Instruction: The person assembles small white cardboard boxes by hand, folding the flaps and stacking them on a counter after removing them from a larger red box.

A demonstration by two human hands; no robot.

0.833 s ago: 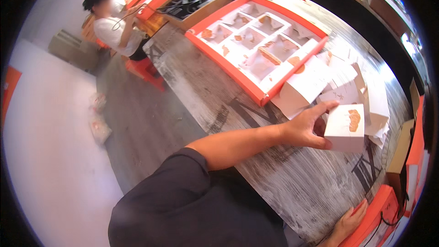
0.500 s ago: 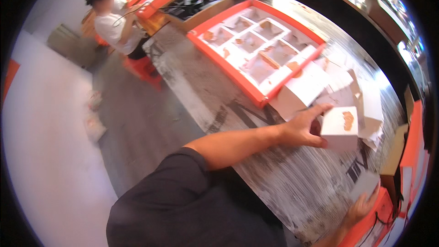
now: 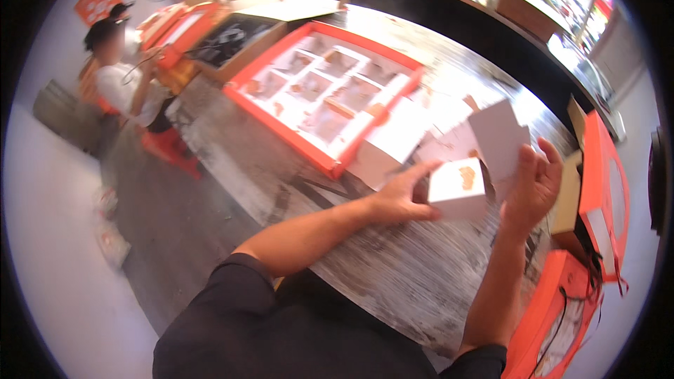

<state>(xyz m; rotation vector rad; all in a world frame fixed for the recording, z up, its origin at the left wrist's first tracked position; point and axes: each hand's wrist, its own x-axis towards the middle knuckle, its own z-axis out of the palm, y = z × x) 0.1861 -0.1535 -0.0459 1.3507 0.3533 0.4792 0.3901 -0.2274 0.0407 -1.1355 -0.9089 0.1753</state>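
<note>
My left hand (image 3: 401, 196) grips a small white box (image 3: 458, 200) by its left side, thumb and fingers apart around it. On the box's top is a rough brown patch. To its right, my right hand (image 3: 533, 186) is upright with bent fingers and holds a greyish-white card piece (image 3: 498, 137) next to the box. The card's lower part overlaps the white pieces behind it, so its full shape is hidden. Beyond my left hand stands a large orange-rimmed tray (image 3: 279, 133), divided into white compartments with torn brown patches.
White folded cartons (image 3: 397, 140) lie between the tray and my hands. Orange boxes (image 3: 562, 309) with cords stand at the right edge. A brown carton (image 3: 242, 63) holding dark items sits behind the tray. A person (image 3: 126, 84) in a white top works at far left.
My right hand has come up from the lower right, bringing the greyish-white card beside the white box. My left hand keeps its hold on the box. The view has swung rightward.
</note>
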